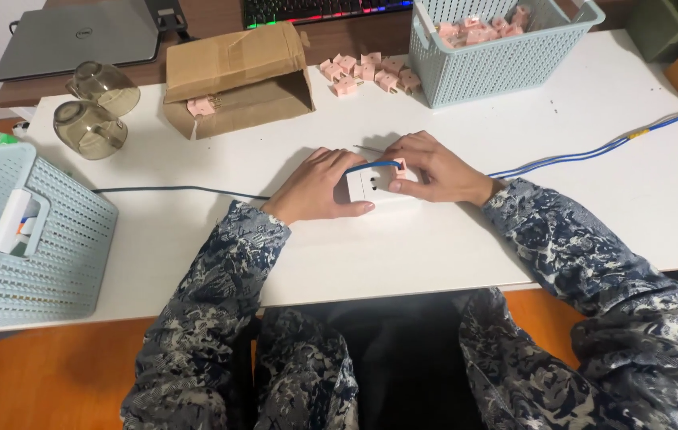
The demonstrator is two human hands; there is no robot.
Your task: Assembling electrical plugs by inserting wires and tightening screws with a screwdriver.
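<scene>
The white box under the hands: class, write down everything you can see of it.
The white box is a small, smooth block, plastic by its look, lying flat on the white table near its front edge. Its top shows a few small dark slots. The left hand covers its left end; the right hand pinches a small pink piece at its upper right corner. A blue cable arches over its top. Its sides are mostly hidden by the fingers.

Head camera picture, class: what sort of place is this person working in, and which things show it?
Probably a home desk used for small assembly work. A white table holds baskets of small pink parts, with a laptop and lit keyboard behind. Both hands hold a white socket block.
</scene>
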